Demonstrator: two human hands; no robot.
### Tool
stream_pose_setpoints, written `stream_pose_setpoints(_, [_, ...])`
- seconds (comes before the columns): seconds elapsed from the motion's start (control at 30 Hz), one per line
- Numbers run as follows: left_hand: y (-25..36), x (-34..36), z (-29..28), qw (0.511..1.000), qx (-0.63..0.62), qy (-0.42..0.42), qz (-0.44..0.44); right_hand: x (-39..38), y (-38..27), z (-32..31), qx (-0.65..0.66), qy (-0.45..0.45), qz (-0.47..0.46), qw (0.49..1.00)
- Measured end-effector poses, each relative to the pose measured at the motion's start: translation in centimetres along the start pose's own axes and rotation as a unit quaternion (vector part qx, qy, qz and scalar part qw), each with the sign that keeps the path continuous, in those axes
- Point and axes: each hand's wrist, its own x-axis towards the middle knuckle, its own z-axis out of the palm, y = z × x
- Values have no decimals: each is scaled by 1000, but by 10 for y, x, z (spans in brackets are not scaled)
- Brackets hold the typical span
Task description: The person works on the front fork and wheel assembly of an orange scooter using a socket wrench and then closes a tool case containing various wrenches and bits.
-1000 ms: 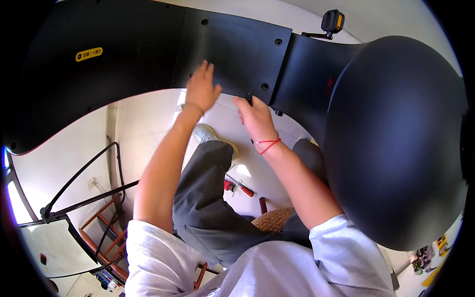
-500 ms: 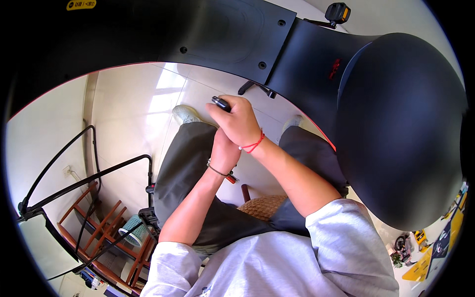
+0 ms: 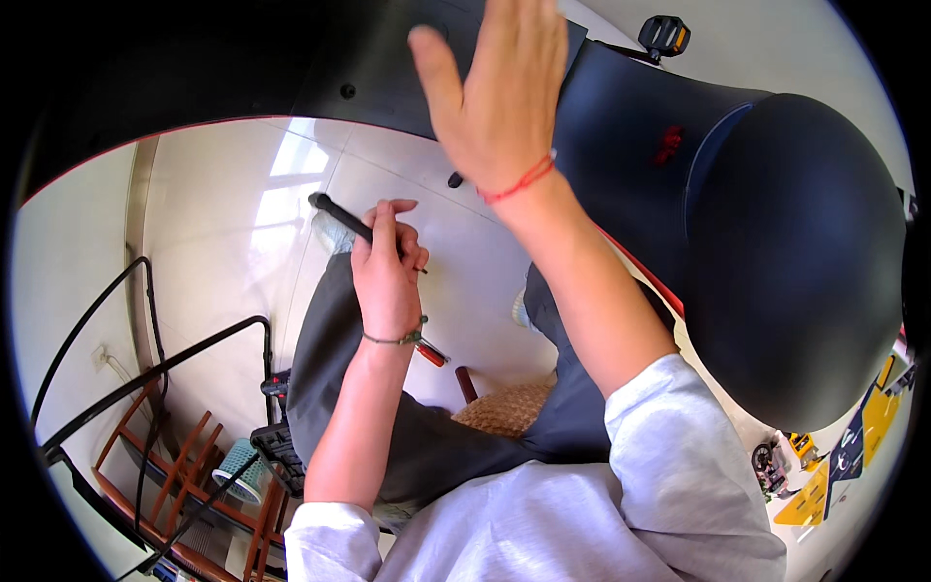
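Observation:
My left hand is closed round a black screwdriver-like tool. Its thick end points up and left, and a thin tip shows below my fingers. My right hand is open over the dark footboard panel of a black scooter-like vehicle, thumb spread and fingers stretched away from me. I cannot tell whether the palm touches the panel. Recessed round holes, one left of my right hand, mark the panel. Beside my left wrist shows a small red-and-black object, partly hidden.
The vehicle's large black seat fills the right side, with a pedal beyond it. At left stand a black tubular frame, wooden chairs and a pale blue basket. A woven stool is between my legs.
My hands were together over the floor with the black tool between them. The right has let go and moved up over the panel; the left keeps the tool, slightly to the left.

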Motion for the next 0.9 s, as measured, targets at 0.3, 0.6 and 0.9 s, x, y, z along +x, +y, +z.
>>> stream_pose_setpoints(0.3, [8,-12,7,993,-72,-2,-97,-79,131,98,-250,-194,57,947])
stream_pose_setpoints(0.6, [21,-26,-1,993,-55,-38,-96,-64,118,109,-271,-193,48,942])
stream_pose_setpoints(0.9, [18,-28,12,993,-43,-60,-97,-16,119,123,-146,-40,105,983])
